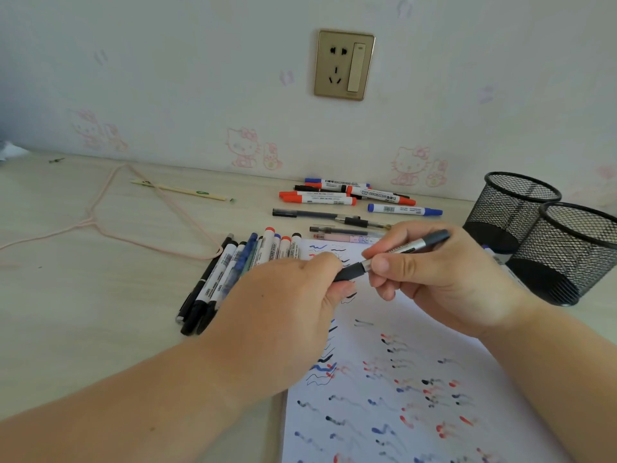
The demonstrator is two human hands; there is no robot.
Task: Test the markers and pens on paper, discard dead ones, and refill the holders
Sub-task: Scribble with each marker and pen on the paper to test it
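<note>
Above the white test paper [384, 379], which is covered in blue, red and black scribbles, both hands hold one black and silver pen [405, 250]. My left hand [293, 295] grips its black front end. My right hand [430, 272] pinches the silver barrel just behind. A row of markers and pens [233, 265] lies side by side left of the paper. More red, blue and black whiteboard markers [347, 195] lie piled near the wall, with a few thin pens [334, 217] in front of them. Two black mesh holders [514, 208] [567, 252] stand at the right.
A pink wire hanger [110, 225] and a wrapped pair of chopsticks [180, 190] lie on the light wooden desk [100, 312] at the left. One marker [497, 259] lies between the paper and the holders. A wall socket [344, 65] sits above the desk.
</note>
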